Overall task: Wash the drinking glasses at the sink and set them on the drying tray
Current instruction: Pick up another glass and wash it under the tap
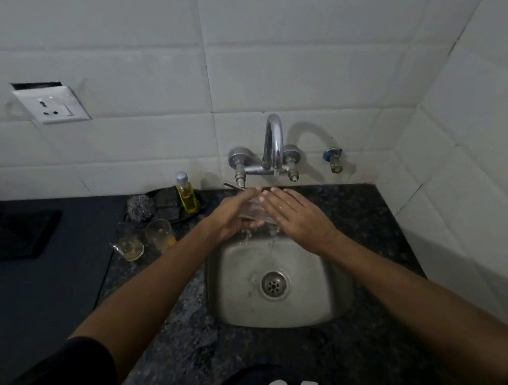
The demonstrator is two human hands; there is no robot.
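I hold the glass (pixel 256 212) under the tap (pixel 274 147) stream, left hand (pixel 236 217) gripping it, right hand (pixel 294 211) flat against it; I should turn it slowly over the sink (pixel 224 287).

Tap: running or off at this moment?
Running. A stream falls from the tap spout onto the glass between the left hand and right hand, and water drips into the sink.

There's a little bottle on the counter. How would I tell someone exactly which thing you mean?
Start at the steel sink and its tap, then look just left of the tap along the wall. The bottle stands upright there beside a steel scrubber. It alone holds yellow liquid under a grey cap.
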